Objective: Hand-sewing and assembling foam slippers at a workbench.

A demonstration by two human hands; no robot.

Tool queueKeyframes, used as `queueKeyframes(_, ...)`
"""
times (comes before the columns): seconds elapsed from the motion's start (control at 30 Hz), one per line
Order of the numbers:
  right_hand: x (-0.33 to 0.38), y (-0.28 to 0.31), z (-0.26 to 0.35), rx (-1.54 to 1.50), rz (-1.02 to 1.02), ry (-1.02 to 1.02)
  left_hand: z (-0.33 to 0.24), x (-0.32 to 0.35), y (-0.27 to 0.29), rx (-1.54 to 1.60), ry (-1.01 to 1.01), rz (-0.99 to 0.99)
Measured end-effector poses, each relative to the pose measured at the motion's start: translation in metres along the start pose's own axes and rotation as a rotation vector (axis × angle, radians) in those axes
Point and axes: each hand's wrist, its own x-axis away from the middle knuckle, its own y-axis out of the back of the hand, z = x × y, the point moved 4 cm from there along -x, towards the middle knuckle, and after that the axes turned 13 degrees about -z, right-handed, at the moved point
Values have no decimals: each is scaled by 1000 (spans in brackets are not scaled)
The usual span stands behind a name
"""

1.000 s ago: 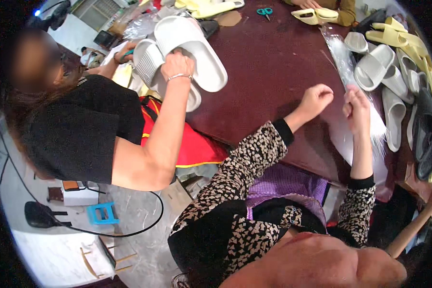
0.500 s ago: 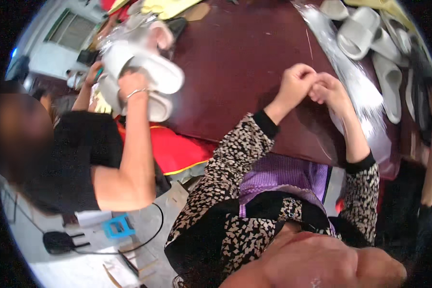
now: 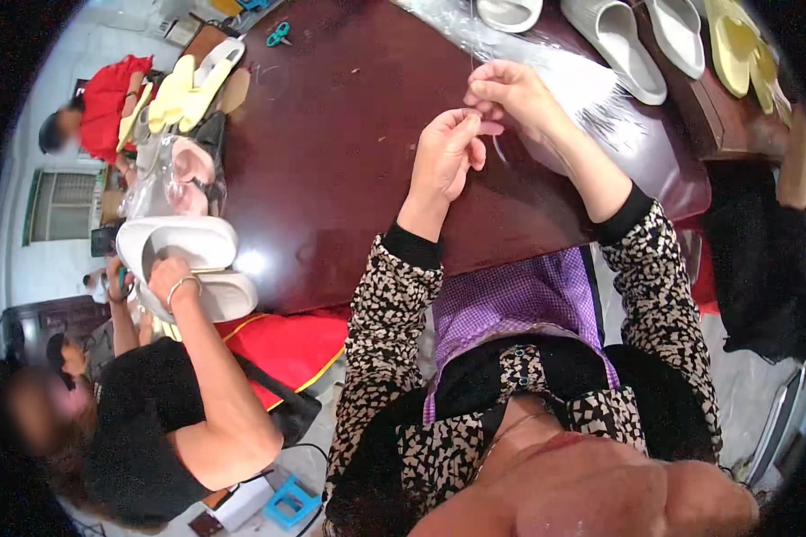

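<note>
Where hands meet, thread upright.

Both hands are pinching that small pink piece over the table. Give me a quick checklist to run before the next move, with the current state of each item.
1. Pink piece held between both hands: ok, left hand and right hand meet on it.
2. Thin thread running up from the fingers: cannot tell whether it is taut or attached.
3. Hands over the dark table: ok, bare surface beneath them.
4. Clear plastic sheet near the right hand: cannot tell whether it touches.
5. Co-worker's hand on the white slippers: ok, well apart.
6. Green scissors: ok, lying untouched at the far edge.
</note>
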Motion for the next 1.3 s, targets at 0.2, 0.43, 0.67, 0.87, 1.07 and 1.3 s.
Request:
queueKeyframes(0.2, -7, 3, 7, -75, -34, 13, 2, -2, 7, 94, 145, 68)
queueKeyframes(0.43, -9, 8, 8, -233, -35, -93, -3, 2, 10, 5, 78, 30)
queueKeyframes(0.67, -8, 6, 3, -250, -42, -152, -24, 9, 8, -524, -661, -208)
queueKeyframes(0.87, -11, 7, 0, -241, 1, -165, -34, 22, -3, -953, -1167, -220)
queueKeyframes(1.07, -10, 4, -2, -172, 60, -182, -35, 30, -13, -1075, -1432, -180)
queueKeyframes(1.3, -7, 0, 0, -105, 64, -175, -34, 34, -18, -1088, -1452, -140)
